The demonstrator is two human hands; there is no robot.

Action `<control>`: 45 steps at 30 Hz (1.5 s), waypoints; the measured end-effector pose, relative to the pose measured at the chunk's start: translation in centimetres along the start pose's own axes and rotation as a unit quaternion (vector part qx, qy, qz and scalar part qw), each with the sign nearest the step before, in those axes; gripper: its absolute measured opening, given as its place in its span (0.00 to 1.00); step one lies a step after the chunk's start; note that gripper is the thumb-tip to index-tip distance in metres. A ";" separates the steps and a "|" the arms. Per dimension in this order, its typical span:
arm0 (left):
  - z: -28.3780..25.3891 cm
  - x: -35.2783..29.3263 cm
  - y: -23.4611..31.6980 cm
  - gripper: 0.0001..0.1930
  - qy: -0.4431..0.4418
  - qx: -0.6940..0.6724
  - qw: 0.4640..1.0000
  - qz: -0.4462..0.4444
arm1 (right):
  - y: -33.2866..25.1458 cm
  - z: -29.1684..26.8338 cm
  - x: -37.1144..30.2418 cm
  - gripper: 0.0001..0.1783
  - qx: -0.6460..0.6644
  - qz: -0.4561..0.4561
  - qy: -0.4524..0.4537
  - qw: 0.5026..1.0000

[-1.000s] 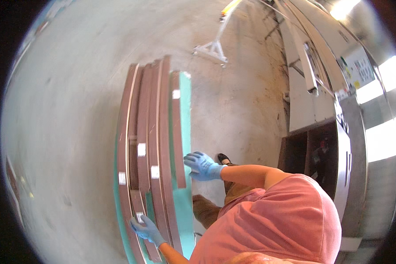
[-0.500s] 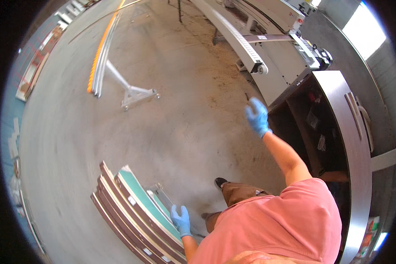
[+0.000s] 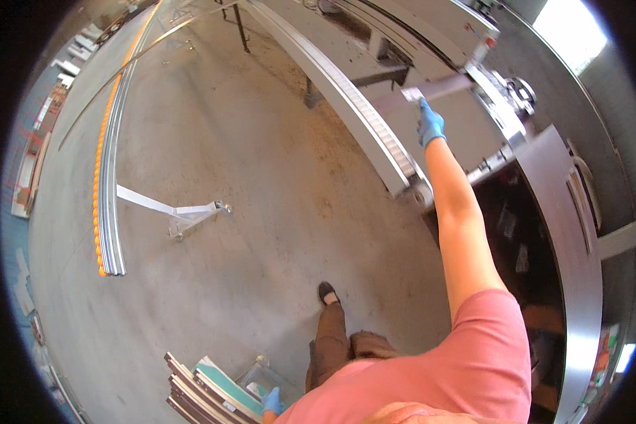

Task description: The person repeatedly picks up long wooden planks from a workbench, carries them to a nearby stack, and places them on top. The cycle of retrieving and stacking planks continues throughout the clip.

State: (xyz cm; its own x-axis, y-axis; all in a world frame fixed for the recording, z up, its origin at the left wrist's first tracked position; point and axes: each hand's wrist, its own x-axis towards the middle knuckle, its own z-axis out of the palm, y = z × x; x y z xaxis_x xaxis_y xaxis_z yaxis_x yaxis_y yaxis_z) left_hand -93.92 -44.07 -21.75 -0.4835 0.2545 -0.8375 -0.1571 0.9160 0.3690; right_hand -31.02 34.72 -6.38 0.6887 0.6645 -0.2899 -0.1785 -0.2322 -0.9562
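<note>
My right hand (image 3: 431, 126), in a blue glove, reaches out at arm's length to the machine at the far right. Its fingers are stretched out, and a fingertip is close beside a white label (image 3: 412, 94) on a brown panel strip (image 3: 442, 89) lying across the machine's end. Whether it touches the strip I cannot tell. Low in the view, my left hand (image 3: 272, 401), also gloved in blue, hangs next to a stack of brown, pale-edged panels (image 3: 203, 391) with a green one on top. Its fingers look loosely extended and hold nothing I can see.
A white conveyor rail (image 3: 346, 95) with a roller end runs along the machine (image 3: 431, 32). To my right stands a dark open cabinet-like box (image 3: 579, 283). An orange-wheeled roller rail (image 3: 109, 177) on a white leg (image 3: 194, 210) stands at left. My shoe (image 3: 326, 291) is on the concrete floor.
I have stepped toward the machine. My right arm has stretched forward, bringing the hand up to the labelled strip. The panel stack and my left hand now sit lower in view.
</note>
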 end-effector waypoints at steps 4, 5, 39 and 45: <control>0.0 2.3 7.8 0.11 -0.019 -0.007 0.999 -0.041 | -0.2 4.4 2.5 0.26 0.139 0.109 -0.045 0.983; 0.7 3.0 10.1 0.10 -0.044 -0.020 0.999 -0.019 | 0.0 4.1 3.3 0.22 0.210 0.115 -0.117 0.964; 66.5 -47.6 35.8 0.31 -0.802 -0.057 0.592 0.056 | -6.7 -65.9 -23.3 0.24 -0.014 0.074 -0.281 0.957; 79.3 -57.1 30.3 0.29 -0.712 -0.126 0.691 -0.011 | -11.7 -69.4 -20.7 0.63 -0.456 -0.139 -0.096 0.874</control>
State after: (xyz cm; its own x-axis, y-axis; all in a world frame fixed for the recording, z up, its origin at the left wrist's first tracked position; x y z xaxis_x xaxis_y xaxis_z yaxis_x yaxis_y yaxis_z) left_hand -2.78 -6.22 5.31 0.8305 0.4519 -0.3256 -0.3819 0.8875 0.2577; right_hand 5.61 -25.62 13.63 0.4701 0.8719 -0.1368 0.6713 -0.4539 -0.5860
